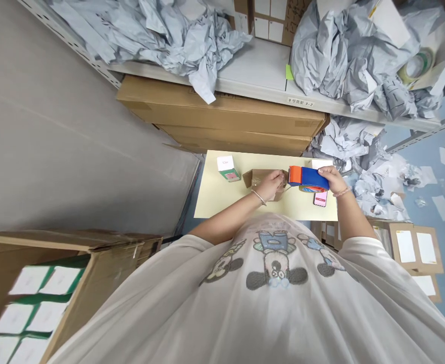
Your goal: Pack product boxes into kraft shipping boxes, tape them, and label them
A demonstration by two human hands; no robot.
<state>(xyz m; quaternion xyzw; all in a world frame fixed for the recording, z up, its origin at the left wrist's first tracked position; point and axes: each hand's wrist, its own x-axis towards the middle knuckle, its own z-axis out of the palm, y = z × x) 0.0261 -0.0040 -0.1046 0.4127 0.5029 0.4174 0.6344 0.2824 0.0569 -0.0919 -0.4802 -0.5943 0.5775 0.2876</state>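
My right hand (334,179) grips a blue and orange packing tape dispenser (308,178) above the pale yellow tabletop (222,197). My left hand (269,185), with a thin bangle at the wrist, is closed on a small brown cardboard box (254,178). Its fingers sit at the box's edge, close to the dispenser's front end. A thin strip of clear tape seems to run between the box and the dispenser. A pink phone (320,198) lies under my right hand, and a white and green carton (229,168) stands to the left of the box.
Crumpled grey-blue mailer bags (343,55) fill the shelf (252,76) ahead, with large cardboard cartons (222,114) below it. An open carton (66,273) of green and white packs sits at lower left. A grey wall runs along the left; paper scraps lie on the blue floor.
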